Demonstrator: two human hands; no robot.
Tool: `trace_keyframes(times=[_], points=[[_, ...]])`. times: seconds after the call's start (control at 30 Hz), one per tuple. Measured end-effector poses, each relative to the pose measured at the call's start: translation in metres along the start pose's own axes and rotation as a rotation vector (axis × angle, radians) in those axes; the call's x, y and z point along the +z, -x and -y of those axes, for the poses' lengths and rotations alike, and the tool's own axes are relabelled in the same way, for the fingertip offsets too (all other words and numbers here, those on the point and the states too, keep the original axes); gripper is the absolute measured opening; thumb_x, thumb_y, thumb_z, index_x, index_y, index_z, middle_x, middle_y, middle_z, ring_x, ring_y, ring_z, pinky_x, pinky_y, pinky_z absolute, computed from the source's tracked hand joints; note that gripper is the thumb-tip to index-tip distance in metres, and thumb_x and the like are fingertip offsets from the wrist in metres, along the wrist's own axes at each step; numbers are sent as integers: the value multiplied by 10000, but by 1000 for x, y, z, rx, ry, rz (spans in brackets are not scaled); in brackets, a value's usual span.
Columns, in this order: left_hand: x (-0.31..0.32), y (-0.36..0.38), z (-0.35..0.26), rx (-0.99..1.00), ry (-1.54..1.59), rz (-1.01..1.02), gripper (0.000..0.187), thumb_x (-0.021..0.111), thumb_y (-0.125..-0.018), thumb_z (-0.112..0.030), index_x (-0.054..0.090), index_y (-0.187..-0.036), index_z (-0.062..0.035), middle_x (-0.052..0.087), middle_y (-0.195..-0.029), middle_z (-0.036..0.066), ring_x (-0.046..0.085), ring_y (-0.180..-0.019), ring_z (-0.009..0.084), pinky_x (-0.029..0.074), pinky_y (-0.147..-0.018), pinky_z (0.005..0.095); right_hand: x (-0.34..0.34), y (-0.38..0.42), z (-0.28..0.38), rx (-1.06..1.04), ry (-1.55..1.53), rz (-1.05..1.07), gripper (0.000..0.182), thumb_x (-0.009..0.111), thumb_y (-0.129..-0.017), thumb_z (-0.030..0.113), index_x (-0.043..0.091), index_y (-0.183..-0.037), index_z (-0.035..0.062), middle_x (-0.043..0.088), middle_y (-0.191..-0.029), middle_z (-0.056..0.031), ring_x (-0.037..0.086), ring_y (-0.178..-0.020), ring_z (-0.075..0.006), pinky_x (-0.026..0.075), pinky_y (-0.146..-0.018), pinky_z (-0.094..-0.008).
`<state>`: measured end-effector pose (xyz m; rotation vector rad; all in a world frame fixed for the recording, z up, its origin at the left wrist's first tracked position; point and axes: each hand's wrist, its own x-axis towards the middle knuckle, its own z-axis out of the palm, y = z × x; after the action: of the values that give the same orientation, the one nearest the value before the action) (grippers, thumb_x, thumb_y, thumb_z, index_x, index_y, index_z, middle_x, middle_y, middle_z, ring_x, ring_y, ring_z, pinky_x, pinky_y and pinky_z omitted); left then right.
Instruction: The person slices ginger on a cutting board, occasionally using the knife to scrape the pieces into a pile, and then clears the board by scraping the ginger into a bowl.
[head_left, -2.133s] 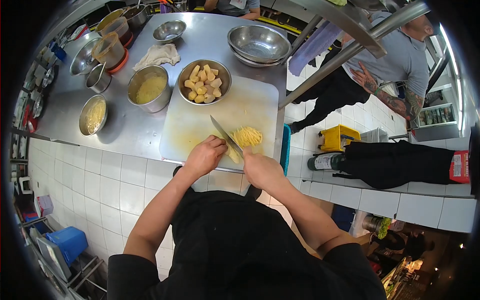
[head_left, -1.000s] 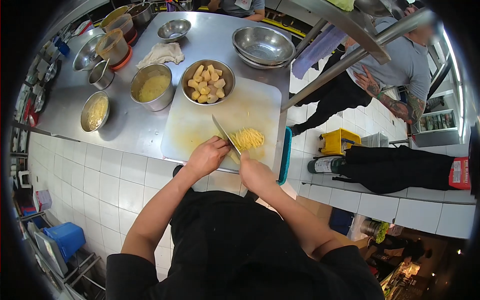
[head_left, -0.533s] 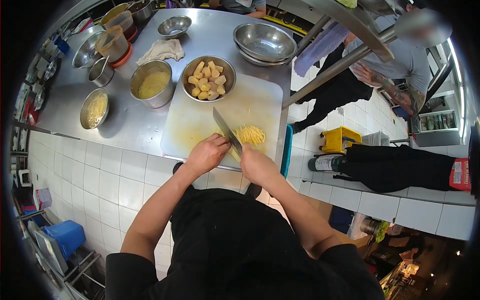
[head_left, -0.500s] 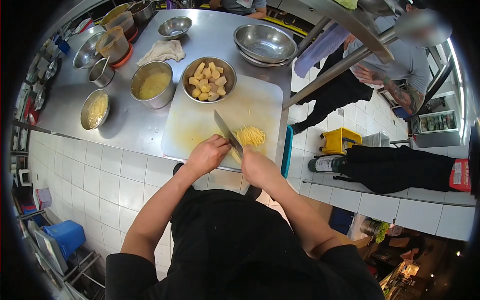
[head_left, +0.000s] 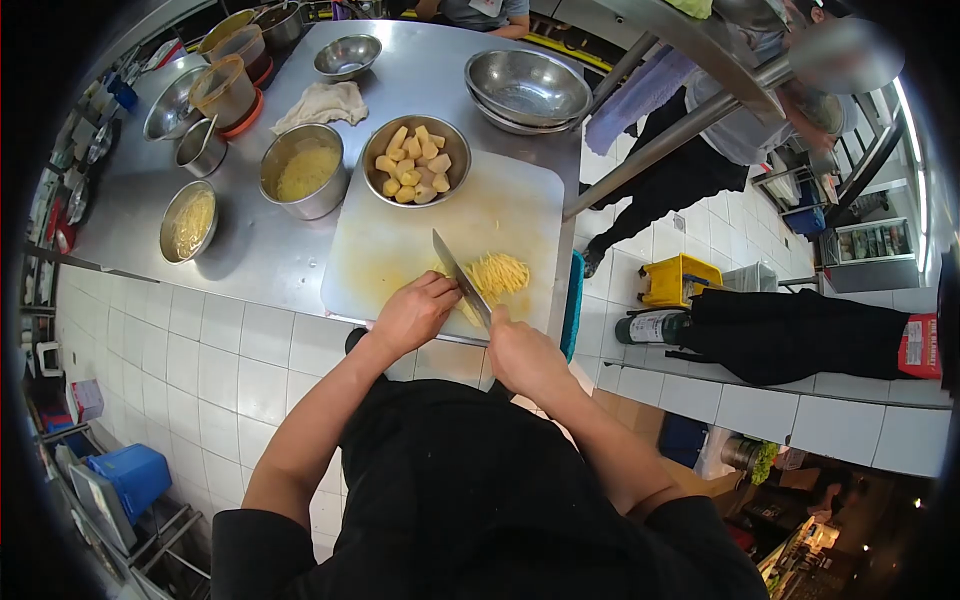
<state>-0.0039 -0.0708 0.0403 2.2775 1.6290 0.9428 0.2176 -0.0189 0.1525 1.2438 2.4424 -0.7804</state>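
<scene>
My right hand (head_left: 524, 356) is closed around the handle of a kitchen knife (head_left: 457, 270), its blade slanting up and left over the white cutting board (head_left: 500, 205). My left hand (head_left: 418, 308) is curled, fingertips pressing a pale yellow peeled root piece (head_left: 467, 313) against the board beside the blade. Most of that piece is hidden by the fingers and knife. Just right of the blade lies a heap of thin yellow strips (head_left: 500, 275). At the board's far edge, a steel bowl (head_left: 392, 127) holds several peeled root chunks (head_left: 412, 165).
Left of the board stand a steel pot (head_left: 315, 203) of yellow shreds and a smaller bowl (head_left: 168, 237) of strips. Stacked steel bowls (head_left: 530, 88) and a cloth (head_left: 320, 105) lie farther back. A metal post (head_left: 650, 150) slants by the table's right edge; a person (head_left: 680, 170) stands beyond.
The knife and my right hand have shifted slightly down and right, while my left hand stays almost in place. The person at the right has moved an arm and turned.
</scene>
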Motion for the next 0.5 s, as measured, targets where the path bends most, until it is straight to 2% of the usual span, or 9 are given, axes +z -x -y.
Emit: trace_keyframes(times=[0.13, 0.2, 0.3, 0.5], points=[[1, 2, 0, -1, 3, -9, 255, 783, -874, -32, 785, -1128, -10, 768, -1198, 88, 707, -1140, 299, 614, -986, 408, 30, -17, -5, -4, -15, -49, 240, 530, -1031, 57, 541, -1235, -68, 775, -932, -330, 791, -916, -509, 614, -822, -632], [1, 1, 1, -8, -4, 1, 261, 783, -876, -33, 782, -1135, -8, 767, -1203, 89, 706, -1139, 301, 614, -986, 409, 27, -30, -3, -34, -49, -102, 235, 531, -1026, 48, 541, -1233, -65, 777, -926, -330, 794, -917, -510, 619, -814, -624], [2, 2, 0, -1, -13, -8, 264, 783, -879, -34, 777, -1141, -4, 765, -1211, 94, 704, -1137, 306, 613, -986, 409, 13, -14, 0, -34, -31, -70, 230, 534, -1022, 46, 541, -1223, -64, 776, -911, -327, 791, -888, -515, 620, -795, -622], [7, 6, 0, -7, -4, -37, 258, 779, -888, -39, 776, -1144, -5, 761, -1220, 93, 706, -1130, 308, 613, -984, 412, 32, -34, -3, -63, -63, -139, 222, 541, -1024, 58, 543, -1211, -62, 772, -906, -333, 786, -884, -520, 618, -805, -626]])
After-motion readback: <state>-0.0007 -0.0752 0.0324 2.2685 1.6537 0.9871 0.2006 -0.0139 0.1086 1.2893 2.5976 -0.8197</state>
